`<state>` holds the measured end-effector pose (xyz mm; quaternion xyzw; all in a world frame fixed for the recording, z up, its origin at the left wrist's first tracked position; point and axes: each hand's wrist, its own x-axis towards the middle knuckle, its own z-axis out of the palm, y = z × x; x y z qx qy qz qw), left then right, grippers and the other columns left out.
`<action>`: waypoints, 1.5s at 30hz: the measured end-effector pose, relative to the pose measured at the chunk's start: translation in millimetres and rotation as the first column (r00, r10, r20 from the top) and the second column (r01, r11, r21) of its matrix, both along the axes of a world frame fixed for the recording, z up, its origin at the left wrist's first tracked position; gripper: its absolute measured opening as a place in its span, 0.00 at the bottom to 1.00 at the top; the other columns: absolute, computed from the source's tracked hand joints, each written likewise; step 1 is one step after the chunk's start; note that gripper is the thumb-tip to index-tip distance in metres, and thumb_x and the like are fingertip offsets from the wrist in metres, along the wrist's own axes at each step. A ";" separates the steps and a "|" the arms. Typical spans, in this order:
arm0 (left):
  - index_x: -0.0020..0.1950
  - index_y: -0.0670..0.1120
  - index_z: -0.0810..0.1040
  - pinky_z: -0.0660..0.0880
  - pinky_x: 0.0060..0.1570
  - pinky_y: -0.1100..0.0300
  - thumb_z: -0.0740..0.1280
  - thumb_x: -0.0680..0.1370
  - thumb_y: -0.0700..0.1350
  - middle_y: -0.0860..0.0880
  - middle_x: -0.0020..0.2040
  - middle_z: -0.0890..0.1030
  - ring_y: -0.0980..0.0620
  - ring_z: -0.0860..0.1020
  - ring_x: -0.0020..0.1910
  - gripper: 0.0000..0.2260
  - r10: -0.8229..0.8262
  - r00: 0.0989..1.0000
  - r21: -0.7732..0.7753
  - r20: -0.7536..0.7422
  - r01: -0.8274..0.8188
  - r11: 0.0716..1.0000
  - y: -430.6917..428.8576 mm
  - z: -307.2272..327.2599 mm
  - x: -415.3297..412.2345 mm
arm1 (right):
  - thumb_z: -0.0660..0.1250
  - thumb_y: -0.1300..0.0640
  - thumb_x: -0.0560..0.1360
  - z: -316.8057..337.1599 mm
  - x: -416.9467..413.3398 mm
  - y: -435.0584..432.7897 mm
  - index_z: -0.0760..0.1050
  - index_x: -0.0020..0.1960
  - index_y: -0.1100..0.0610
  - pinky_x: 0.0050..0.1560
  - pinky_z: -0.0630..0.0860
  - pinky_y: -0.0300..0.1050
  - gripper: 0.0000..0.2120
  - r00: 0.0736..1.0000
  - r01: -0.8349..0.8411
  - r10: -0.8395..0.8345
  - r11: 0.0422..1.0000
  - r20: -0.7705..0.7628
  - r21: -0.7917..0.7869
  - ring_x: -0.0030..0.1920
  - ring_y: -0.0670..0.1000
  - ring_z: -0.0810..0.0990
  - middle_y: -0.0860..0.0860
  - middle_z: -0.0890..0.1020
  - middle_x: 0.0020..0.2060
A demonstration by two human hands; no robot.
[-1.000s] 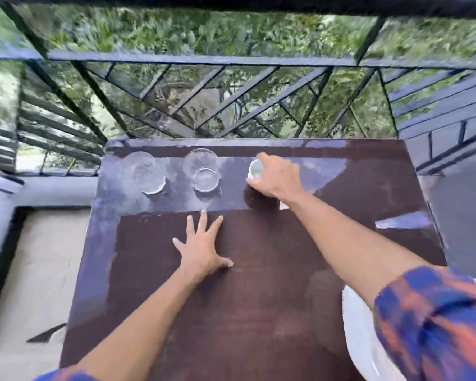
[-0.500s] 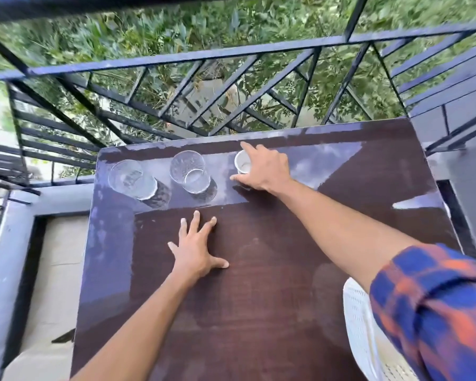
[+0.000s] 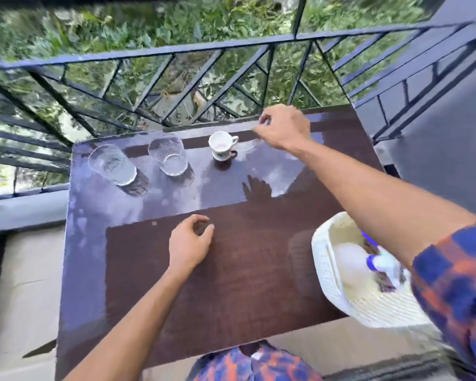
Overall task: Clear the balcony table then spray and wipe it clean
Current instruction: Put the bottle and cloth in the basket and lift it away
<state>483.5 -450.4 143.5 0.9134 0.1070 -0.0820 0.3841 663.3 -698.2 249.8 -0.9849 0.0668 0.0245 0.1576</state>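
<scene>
Brown desk point(image 3: 245, 284) is not yet cleared: two glasses point(image 3: 113, 165) point(image 3: 169, 156) and a white cup point(image 3: 222, 145) are standing upper centre; spraying and wiping are pending. Right grip point(image 3: 283, 127) is being held curled just right of the cup, apart; any pinch cannot be told. Left grip point(image 3: 188, 246) is lying loosely curled, empty.

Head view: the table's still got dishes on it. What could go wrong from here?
1. The cup, middle glass and left glass stand near the far edge of the table, by the open railing. A careless swipe of the right hand, raised beside the cup, could knock one off.
2. The basket holding the spray bottle seems to overhang the near right corner, under the right forearm; a bump might tip it.
</scene>
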 end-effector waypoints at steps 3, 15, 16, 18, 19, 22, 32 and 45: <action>0.42 0.56 0.80 0.78 0.52 0.56 0.73 0.74 0.45 0.56 0.40 0.83 0.55 0.83 0.44 0.06 0.025 0.999 -0.163 -0.035 -0.030 0.986 -7.4 18.0 -17.3 | 0.67 0.38 0.70 31.9 -42.2 -26.3 0.83 0.51 0.46 0.49 0.75 0.47 0.16 0.998 0.053 -0.052 0.998 0.044 -0.026 0.55 0.59 0.82 0.51 0.85 0.52; 0.59 0.57 0.76 0.79 0.50 0.54 0.74 0.69 0.57 0.52 0.51 0.83 0.56 0.81 0.46 0.19 -0.191 0.961 -0.512 -0.200 0.064 0.857 -120.0 81.4 -80.2 | 0.71 0.40 0.73 76.2 -248.3 -171.5 0.83 0.54 0.46 0.54 0.76 0.48 0.15 0.912 0.404 -0.404 0.914 0.064 0.015 0.54 0.57 0.83 0.48 0.86 0.48; 0.62 0.56 0.75 0.78 0.52 0.56 0.75 0.71 0.55 0.53 0.54 0.82 0.57 0.80 0.50 0.21 -0.224 0.952 -0.507 -0.207 0.091 0.857 -131.5 84.8 -85.8 | 0.72 0.41 0.73 72.2 -262.0 -185.4 0.83 0.56 0.47 0.53 0.75 0.47 0.15 0.895 0.441 -0.442 0.897 0.064 0.035 0.54 0.57 0.83 0.48 0.87 0.48; 0.69 0.55 0.71 0.76 0.59 0.55 0.75 0.72 0.55 0.53 0.58 0.79 0.56 0.79 0.56 0.27 -0.264 0.935 -0.479 -0.235 0.125 0.869 -155.8 86.4 -93.7 | 0.72 0.42 0.73 55.3 -284.9 -216.0 0.81 0.59 0.47 0.55 0.75 0.48 0.17 0.864 0.499 -0.502 0.864 0.039 0.065 0.55 0.57 0.82 0.48 0.86 0.50; 0.72 0.55 0.69 0.75 0.63 0.53 0.75 0.72 0.56 0.53 0.60 0.77 0.55 0.79 0.59 0.31 -0.271 0.926 -0.470 -0.262 0.122 0.874 -165.3 85.0 -95.2 | 0.71 0.40 0.72 46.3 -293.6 -227.4 0.80 0.61 0.47 0.55 0.75 0.49 0.20 0.848 0.527 -0.529 0.848 0.025 0.057 0.55 0.57 0.82 0.49 0.85 0.52; 0.75 0.55 0.64 0.73 0.67 0.48 0.76 0.69 0.59 0.53 0.65 0.75 0.51 0.76 0.65 0.38 -0.284 0.891 -0.431 -0.356 0.113 0.895 -197.8 83.3 -97.0 | 0.65 0.30 0.67 14.5 -312.6 -267.7 0.73 0.66 0.46 0.58 0.76 0.53 0.33 0.828 0.561 -0.560 0.827 -0.028 0.026 0.58 0.59 0.81 0.53 0.83 0.57; 0.66 0.57 0.74 0.70 0.51 0.53 0.59 0.67 0.54 0.50 0.61 0.82 0.41 0.79 0.60 0.26 -0.193 0.938 -0.133 -0.288 0.160 0.978 -238.9 84.8 -105.6 | 0.61 0.41 0.76 -44.8 -314.2 -297.8 0.74 0.57 0.52 0.49 0.79 0.55 0.18 0.866 0.463 -0.454 0.886 -0.210 -0.008 0.49 0.64 0.82 0.57 0.84 0.48; 0.50 0.59 0.76 0.72 0.45 0.55 0.67 0.75 0.36 0.61 0.43 0.81 0.49 0.81 0.47 0.16 0.055 0.987 -0.011 -0.153 -0.058 0.998 -117.1 120.1 -117.6 | 0.66 0.48 0.78 -11.4 -258.9 -193.1 0.77 0.57 0.50 0.50 0.78 0.57 0.10 0.992 0.098 -0.080 0.978 -0.102 0.185 0.50 0.65 0.81 0.55 0.85 0.48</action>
